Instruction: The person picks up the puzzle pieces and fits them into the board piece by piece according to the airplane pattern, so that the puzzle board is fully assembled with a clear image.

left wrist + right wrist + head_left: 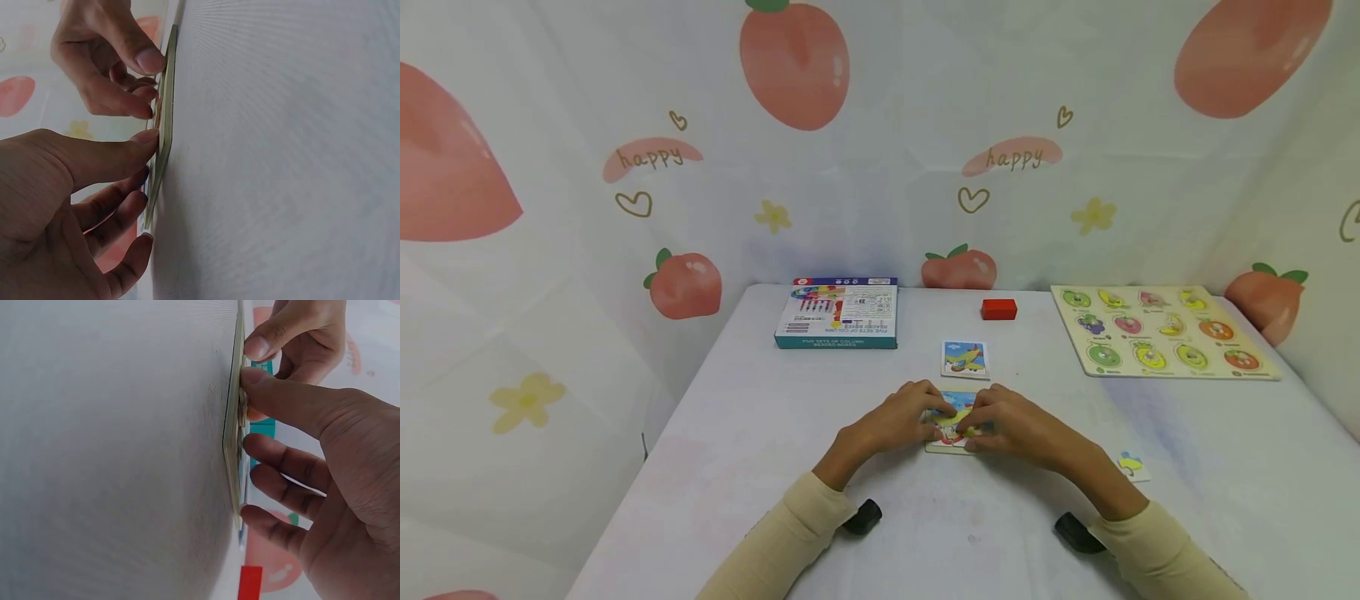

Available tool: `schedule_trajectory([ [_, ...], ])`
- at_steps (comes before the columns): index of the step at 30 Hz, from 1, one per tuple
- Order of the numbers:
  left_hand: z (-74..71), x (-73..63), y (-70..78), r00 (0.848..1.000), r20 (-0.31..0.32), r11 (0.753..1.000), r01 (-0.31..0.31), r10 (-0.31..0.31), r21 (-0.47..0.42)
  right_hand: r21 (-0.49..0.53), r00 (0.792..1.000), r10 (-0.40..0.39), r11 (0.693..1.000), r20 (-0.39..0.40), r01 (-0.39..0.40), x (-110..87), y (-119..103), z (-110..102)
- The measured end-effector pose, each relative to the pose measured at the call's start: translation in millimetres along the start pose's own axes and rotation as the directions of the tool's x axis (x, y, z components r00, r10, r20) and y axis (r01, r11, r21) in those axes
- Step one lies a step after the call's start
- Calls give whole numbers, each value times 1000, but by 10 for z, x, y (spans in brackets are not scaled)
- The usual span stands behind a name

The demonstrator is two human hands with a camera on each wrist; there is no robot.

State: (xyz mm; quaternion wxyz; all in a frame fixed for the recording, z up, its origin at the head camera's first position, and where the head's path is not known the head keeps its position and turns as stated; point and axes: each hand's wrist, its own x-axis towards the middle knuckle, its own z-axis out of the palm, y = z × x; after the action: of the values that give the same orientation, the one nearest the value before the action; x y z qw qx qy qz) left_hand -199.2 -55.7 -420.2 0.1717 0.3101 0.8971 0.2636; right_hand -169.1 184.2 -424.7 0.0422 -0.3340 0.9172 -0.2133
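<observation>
A small picture puzzle board (942, 449) lies on the table in front of me, its yellow and blue picture partly hidden by my fingers. On its left side my left hand (904, 417) rests with thumb and fingertips on the surface. My right hand (1017, 423) reaches in from the other side, thumb and index finger pinching a puzzle piece (242, 414) low over the board. Seen edge-on in the left wrist view, the board (167, 106) has both thumbs at its near side. A loose puzzle piece (1133, 467) lies beside my right forearm.
Just beyond the board is a card with an airplane picture (966, 358). Farther back are a red block (999, 309) and a flat box of beads (837, 315). At the right back lies a fruit puzzle board (1165, 333). A printed cloth hangs behind the table.
</observation>
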Motion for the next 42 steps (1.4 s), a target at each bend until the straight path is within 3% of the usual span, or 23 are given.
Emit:
schedule_trajectory([
  [18, 17, 11, -19, 1000, 3, 1000, 3, -3, 5, 19, 996, 68, 997, 55, -69, 21, -14, -26],
  [25, 9, 13, -10, 1000, 6, 1000, 1, -1, 5, 16, 998, 32, 999, 50, -33, 13, 9, -55],
  [33, 7, -9, -17, 998, 13, 997, -60, 59, 57, 28, 998, 36, 999, 44, -37, 0, 34, -53],
  [42, 27, -3, -14, 999, 7, 997, -40, 39, 61, 36, 998, 48, 998, 42, -50, -9, 32, -47],
])
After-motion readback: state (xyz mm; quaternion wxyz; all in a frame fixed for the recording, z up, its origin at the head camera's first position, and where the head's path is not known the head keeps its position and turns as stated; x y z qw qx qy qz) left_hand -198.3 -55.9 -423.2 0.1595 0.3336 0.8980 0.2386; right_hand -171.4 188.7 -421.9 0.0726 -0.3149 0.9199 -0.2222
